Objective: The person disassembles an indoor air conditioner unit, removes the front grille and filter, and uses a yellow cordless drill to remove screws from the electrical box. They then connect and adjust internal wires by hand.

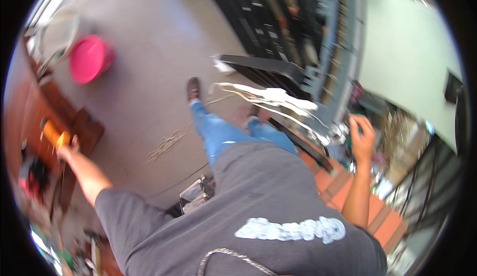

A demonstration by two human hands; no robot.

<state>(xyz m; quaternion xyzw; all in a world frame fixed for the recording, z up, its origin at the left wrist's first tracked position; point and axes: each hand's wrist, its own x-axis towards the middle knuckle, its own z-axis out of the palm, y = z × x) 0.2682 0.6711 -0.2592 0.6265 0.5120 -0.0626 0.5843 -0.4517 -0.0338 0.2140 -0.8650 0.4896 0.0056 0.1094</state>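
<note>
My left hand [68,149] reaches out to the far left, closed around one end of an orange cylinder with a yellow ring [55,136]. Motion blur hides what kind of thing it is. The cylinder is over a reddish-brown wooden surface [25,97]. On the right, my right hand [361,133] is raised with its fingers loosely bent and apart, and nothing shows in it. Nearest to that hand, on its left, white cords with a white strip-shaped piece [278,97] stretch beside a black panel [263,68].
A pink tub [91,59] and a pale bucket [62,30] stand on the grey floor. A tangled cord [166,144] lies left of my legs. Black slatted furniture [263,15] rises ahead, with a blue-grey metal frame [332,47] beside it. Mixed clutter [397,147] fills the right.
</note>
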